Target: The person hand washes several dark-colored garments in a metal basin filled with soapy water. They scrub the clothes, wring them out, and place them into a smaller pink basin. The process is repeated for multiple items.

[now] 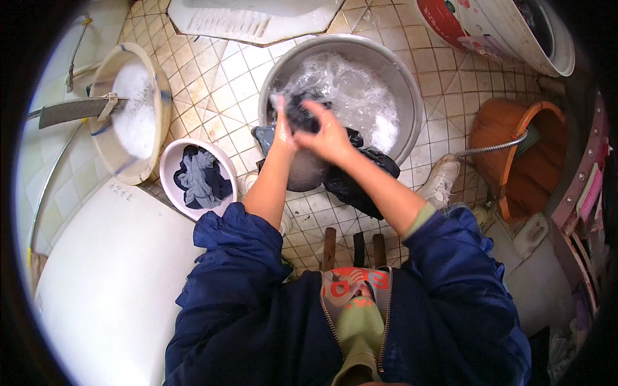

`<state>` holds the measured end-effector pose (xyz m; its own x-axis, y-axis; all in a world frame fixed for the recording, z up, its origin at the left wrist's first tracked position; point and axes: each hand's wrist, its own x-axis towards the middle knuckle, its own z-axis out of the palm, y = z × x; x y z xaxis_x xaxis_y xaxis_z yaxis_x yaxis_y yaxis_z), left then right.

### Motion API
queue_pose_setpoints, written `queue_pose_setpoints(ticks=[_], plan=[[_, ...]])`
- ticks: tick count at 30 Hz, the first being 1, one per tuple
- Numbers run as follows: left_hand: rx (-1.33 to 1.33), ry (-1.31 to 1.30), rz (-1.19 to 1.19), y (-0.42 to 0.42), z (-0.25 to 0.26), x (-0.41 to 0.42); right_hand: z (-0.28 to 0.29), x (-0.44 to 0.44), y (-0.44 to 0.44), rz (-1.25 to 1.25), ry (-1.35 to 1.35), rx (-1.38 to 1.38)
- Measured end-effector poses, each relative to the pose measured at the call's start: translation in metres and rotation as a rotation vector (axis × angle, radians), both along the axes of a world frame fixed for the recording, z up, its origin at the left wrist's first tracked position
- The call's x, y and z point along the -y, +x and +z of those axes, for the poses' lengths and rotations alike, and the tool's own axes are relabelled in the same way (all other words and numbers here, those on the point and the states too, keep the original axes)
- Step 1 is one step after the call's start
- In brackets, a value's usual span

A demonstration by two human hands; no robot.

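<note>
Between my left hand [284, 128] and my right hand [330, 137] is a bunched dark wet cloth [303, 113], blurred by motion. The fingers of my right hand curve around its near side, while my left hand lies edge-on along its left. Both hands are over the near left part of a round metal basin [414, 103], which holds cloudy, sudsy water [359, 91]. A black wet garment [357, 190] drapes over the basin's near rim and hangs outside. Under my wrists, a dark grey-brown rounded item [305, 172] is partly hidden.
To the left stand a small pale tub [176, 200] with dark and grey clothes [200, 176] and a larger basin [161, 103] of suds. A white appliance lid [116, 270] is nearer. On the right are an orange bucket [499, 144] and a white bucket [487, 29]. A squat toilet [231, 21] lies beyond.
</note>
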<state>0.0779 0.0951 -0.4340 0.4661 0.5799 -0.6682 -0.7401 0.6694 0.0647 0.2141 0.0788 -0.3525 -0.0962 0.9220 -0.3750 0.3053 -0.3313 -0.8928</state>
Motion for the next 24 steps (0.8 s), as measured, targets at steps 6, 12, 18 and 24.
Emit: queue_pose_setpoints(ticks=[6,12,18,24], plan=[[-0.025,0.221,0.042,0.017,-0.037,0.022,0.021,0.000,-0.007,0.159,0.411,0.291],[-0.395,-0.309,-0.114,0.043,0.043,-0.005,-0.046,-0.059,0.063,0.080,0.387,0.769],[-0.258,-0.163,0.053,0.037,0.037,-0.009,-0.095,-0.027,0.051,-0.251,-0.087,0.305],[-0.208,-0.185,-0.087,0.027,0.022,-0.017,0.063,0.015,-0.001,0.203,0.185,0.118]])
